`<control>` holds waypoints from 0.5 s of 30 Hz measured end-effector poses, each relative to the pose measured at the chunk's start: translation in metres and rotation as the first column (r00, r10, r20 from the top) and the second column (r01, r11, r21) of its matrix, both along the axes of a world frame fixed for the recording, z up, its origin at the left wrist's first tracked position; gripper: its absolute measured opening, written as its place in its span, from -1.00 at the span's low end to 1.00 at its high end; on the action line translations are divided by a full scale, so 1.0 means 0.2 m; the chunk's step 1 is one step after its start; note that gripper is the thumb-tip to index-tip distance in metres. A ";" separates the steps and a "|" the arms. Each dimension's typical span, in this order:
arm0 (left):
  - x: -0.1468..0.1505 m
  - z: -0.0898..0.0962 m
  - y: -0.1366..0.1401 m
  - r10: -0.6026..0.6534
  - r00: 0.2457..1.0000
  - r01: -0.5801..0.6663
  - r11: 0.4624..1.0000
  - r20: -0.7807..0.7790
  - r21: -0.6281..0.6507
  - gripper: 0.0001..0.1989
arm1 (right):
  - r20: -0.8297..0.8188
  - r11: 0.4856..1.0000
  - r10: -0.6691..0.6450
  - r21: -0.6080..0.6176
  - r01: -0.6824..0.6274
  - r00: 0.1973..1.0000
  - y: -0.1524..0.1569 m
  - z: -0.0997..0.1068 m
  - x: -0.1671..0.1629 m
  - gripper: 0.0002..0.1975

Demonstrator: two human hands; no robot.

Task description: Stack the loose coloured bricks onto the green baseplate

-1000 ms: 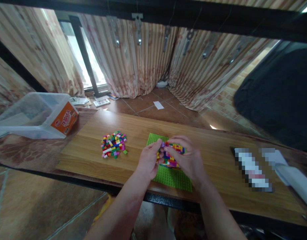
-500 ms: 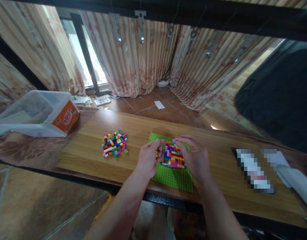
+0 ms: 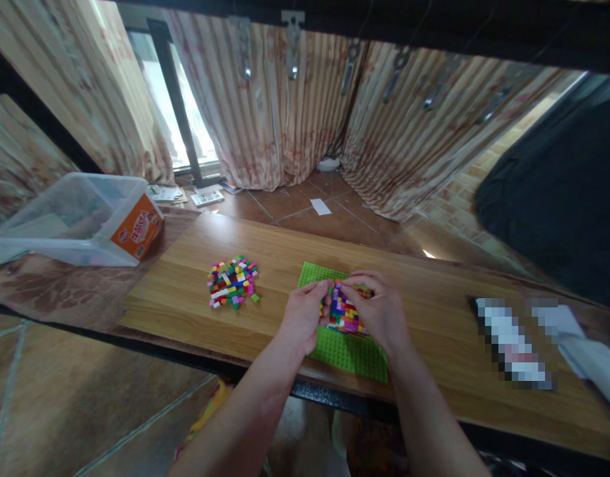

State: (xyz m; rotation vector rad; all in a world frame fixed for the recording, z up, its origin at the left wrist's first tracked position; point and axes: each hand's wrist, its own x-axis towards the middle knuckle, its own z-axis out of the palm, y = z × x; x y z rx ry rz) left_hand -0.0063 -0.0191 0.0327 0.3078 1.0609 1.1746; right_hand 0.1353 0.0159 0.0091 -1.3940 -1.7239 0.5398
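A block of many-coloured toy bricks stands on a green baseplate, partly covered by my hands. Along its left side is my left hand, its fingers curled closed, with small yellow and other coloured toy bricks showing between them. My right hand reaches over the top from the right. Its thumb and finger are pinched at the far left corner of the block, on a small purple toy brick. The fingertips of both hands are close together there.
A loose pile of small coloured bricks lies left on the wooden board. Beyond it stands a clear plastic bin with an orange label. A blurred-out flat item and papers lie at the right.
My right hand has moved left across the top of the block, bringing the purple brick to its far left corner. My left hand stays beside the block. The view has shifted slightly.
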 end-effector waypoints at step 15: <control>0.03 0.00 0.00 -0.027 0.995 0.031 0.999 -0.093 0.038 -0.85 | -0.102 0.996 0.027 -0.079 -0.035 0.994 0.03 -0.01 0.00 -0.83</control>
